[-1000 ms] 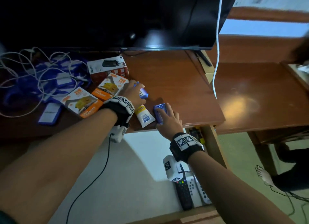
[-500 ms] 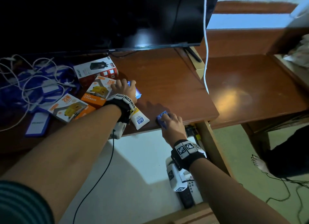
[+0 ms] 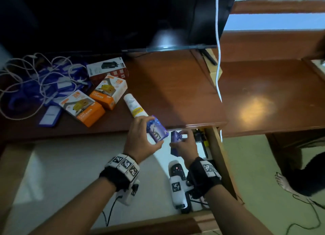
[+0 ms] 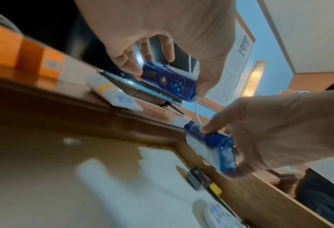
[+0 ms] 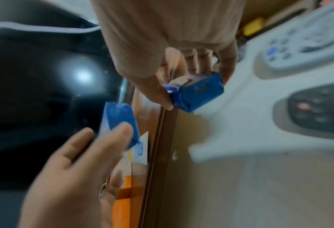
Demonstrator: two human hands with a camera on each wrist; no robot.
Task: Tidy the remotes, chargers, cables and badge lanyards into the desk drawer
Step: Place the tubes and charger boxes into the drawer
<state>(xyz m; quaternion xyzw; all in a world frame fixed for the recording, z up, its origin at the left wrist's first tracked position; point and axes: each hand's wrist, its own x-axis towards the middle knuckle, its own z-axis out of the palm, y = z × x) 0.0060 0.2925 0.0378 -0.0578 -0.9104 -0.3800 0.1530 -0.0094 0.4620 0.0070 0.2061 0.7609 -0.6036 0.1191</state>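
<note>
Both hands have lifted their blue packets off the desk (image 3: 175, 87) and now hold them over the open drawer (image 3: 220, 162), just before the desk's front edge. The left hand (image 3: 140, 140) pinches the "LUX" packet (image 3: 157, 130); the right hand (image 3: 184, 145) clamps the second packet (image 3: 174, 138). Remotes (image 5: 307, 52) lie in the drawer. "FAST CHARGER" boxes (image 3: 98, 101) and cables (image 3: 35, 76) remain on the desk.
</note>
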